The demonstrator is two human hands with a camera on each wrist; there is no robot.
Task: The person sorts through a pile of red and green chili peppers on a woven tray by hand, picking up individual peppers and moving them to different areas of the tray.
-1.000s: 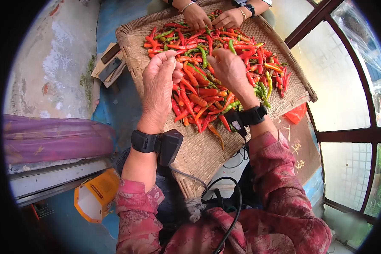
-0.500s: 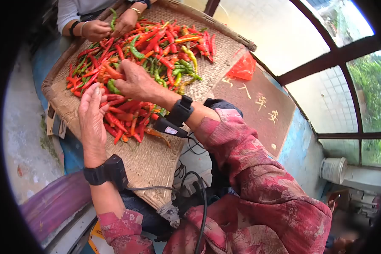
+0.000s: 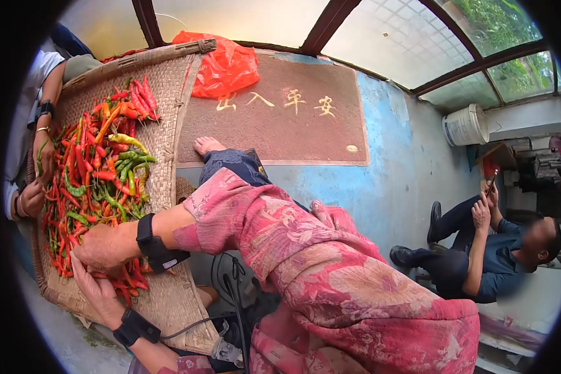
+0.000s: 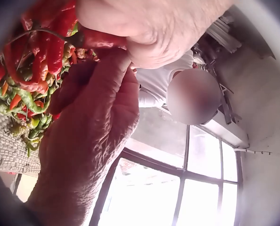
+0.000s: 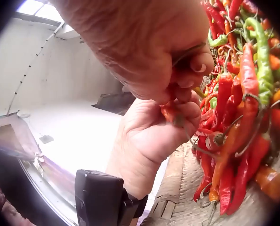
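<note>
Red, orange and green chili peppers (image 3: 84, 181) lie heaped on a woven tray (image 3: 171, 305) at the left of the head view. Over the heap's near end, my right hand (image 3: 103, 250) overlaps the fingers of my left hand (image 3: 101, 298). The right wrist view shows a red chili pepper (image 5: 172, 114) in the left hand, its stem pointing down. Right above it, the curled right fingers pinch something, with a thin stem (image 5: 189, 52) poking out. In the left wrist view a red chili pepper (image 4: 102, 39) lies between both hands.
Across the tray, another person's hand (image 3: 32, 198) works at the heap. A red plastic bag (image 3: 227, 71) lies by the tray on a brown mat (image 3: 274, 134). Cables (image 3: 230, 280) hang near my lap. A seated person (image 3: 467, 262) and a white bucket (image 3: 466, 126) are farther right.
The head view has swung right, bringing the mat, bucket and seated person into view. My hands, apart above the heap a second ago, now meet and overlap.
</note>
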